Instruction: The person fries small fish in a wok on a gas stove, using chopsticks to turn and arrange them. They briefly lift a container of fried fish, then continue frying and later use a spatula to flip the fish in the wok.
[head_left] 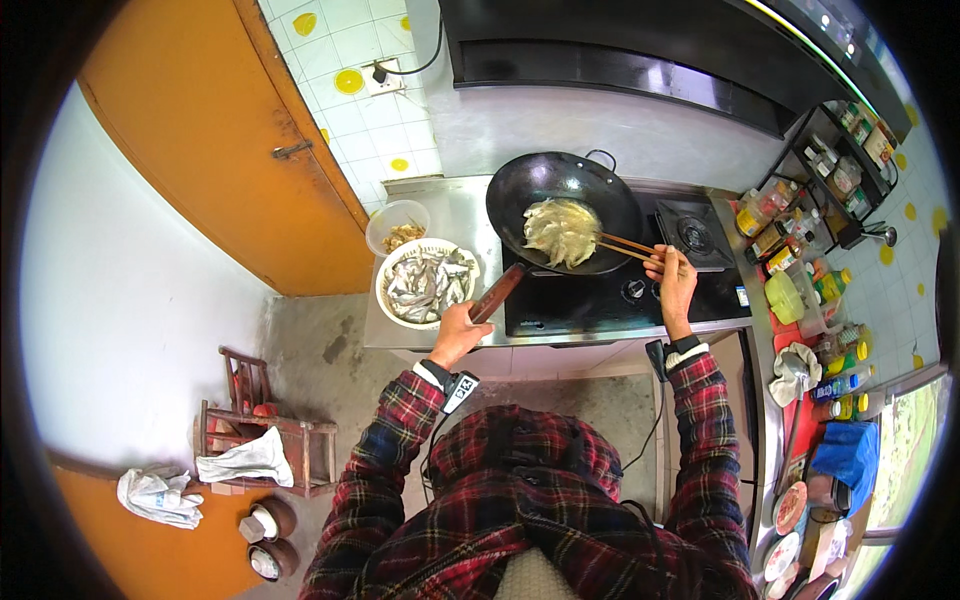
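Note:
My left hand (459, 334) is closed round the brown wooden handle (497, 293) of a black wok (513, 203) that sits on the stove. Several small fish (561, 232) lie together in the wok. In my right hand (674, 283) is a pair of wooden chopsticks (630, 245), their tips at the right side of the fish. Left of the wok stands a white basket (384, 296) heaped with small silvery fish (428, 284). Behind it is a clear bowl (398, 211) with brownish pieces in it.
A second burner (694, 231) shows right of the wok. Bottles (768, 212) and jars line the right counter, with a ladle (797, 371) further along. A black range hood (610, 55) hangs above the stove. Wooden chairs (265, 430) stand at left near an orange door (225, 130).

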